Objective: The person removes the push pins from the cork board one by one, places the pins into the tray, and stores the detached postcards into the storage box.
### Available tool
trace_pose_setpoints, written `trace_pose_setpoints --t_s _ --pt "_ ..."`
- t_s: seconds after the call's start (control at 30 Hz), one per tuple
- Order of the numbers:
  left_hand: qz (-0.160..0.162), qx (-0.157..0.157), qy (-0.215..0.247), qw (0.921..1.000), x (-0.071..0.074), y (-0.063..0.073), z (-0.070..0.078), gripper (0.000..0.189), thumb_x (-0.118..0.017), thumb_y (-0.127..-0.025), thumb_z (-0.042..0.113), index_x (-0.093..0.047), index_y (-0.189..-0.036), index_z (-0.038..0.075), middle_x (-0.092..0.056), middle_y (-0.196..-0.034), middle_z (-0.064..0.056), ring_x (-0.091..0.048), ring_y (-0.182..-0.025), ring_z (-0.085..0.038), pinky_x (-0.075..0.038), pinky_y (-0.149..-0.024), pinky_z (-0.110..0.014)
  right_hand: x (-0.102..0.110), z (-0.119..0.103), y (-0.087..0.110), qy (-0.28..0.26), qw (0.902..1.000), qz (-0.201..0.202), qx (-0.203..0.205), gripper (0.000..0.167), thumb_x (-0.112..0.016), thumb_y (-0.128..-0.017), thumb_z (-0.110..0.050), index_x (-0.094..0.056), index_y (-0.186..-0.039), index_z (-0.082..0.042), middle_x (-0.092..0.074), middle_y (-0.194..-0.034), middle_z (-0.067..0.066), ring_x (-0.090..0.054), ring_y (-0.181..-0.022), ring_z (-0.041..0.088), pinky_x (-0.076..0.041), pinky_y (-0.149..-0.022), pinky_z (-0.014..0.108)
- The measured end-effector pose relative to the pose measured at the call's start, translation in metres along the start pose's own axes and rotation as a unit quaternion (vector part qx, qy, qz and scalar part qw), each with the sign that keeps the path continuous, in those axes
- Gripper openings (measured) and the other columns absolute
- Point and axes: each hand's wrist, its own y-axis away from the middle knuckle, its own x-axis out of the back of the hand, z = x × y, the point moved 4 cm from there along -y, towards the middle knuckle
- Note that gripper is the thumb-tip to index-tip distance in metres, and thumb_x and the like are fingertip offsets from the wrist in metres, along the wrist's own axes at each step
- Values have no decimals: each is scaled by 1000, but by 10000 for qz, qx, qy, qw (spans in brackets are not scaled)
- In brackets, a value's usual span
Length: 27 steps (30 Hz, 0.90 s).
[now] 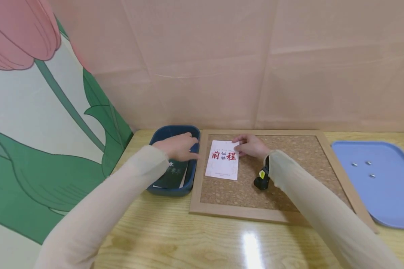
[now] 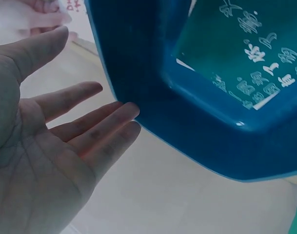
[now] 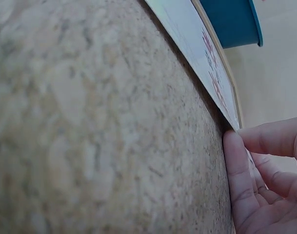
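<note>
My right hand (image 1: pixel 252 145) pinches the upper right edge of a white card (image 1: pixel 221 168) with red and black characters. The card lies over the left part of a wood-framed corkboard (image 1: pixel 289 160). In the right wrist view, thumb and finger grip the edge of the card (image 3: pixel 214 73) close over the cork. My left hand (image 1: pixel 178 145) is at the blue bin (image 1: pixel 175 192), its fingers spread and holding nothing. The left wrist view shows its fingertips (image 2: pixel 131 109) right at the bin's rim. Inside the bin lies a dark green card (image 1: pixel 173 175) with white writing.
A light blue tray (image 1: pixel 390 194) stands to the right of the corkboard, with several small shiny metal pieces (image 1: pixel 372 175) on it. The wooden table (image 1: pixel 175 231) ends at a pinkish cloth backdrop (image 1: pixel 205 74). A flower-print cloth (image 1: pixel 60 142) hangs at the left.
</note>
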Motion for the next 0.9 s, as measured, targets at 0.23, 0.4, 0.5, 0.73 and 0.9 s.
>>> trace_pose_setpoints --t_s 0.23,0.4,0.5,0.73,0.9 --pt "-53 163 -100 9998 -4 10 -20 63 -52 -99 36 -31 -149 4 -27 -155 -20 -28 -143 -32 -27 -115 -44 -3 1 -1 10 10000 -55 80 35 -57 -94 -8 -52 -127 4 -51 -106 13 -57 -88 17 -54 -74 22" --pt "-52 294 -62 9995 -9 19 -37 69 -53 -98 33 -23 -151 1 -23 -155 -24 -25 -143 -36 -25 -115 -47 0 1 0 61 9999 -18 124 36 -56 -94 -8 -52 -127 4 -49 -104 12 -56 -89 18 -54 -74 22" --pt "-10 339 -46 9994 -13 22 -46 69 -54 -98 32 -23 -151 -1 -23 -154 -26 -25 -142 -38 -26 -114 -49 2 1 -1 96 9999 24 107 35 -57 -94 -9 -52 -127 3 -48 -104 12 -55 -90 19 -53 -74 22" --pt "87 536 -25 9985 -20 26 -62 67 -54 -98 32 -28 -149 -3 -31 -150 -26 -33 -139 -39 -30 -112 -50 4 4 -1 16 10000 -16 45 36 -58 -94 -10 -52 -127 2 -48 -106 13 -55 -91 20 -54 -74 23" --pt "324 425 -95 9985 -23 29 -69 64 -55 -97 28 -31 -146 -5 -37 -144 -29 -40 -133 -40 -34 -109 -50 6 5 -1 -72 10000 -4 1 36 -58 -94 -8 -52 -127 2 -47 -105 12 -55 -89 19 -54 -74 22"
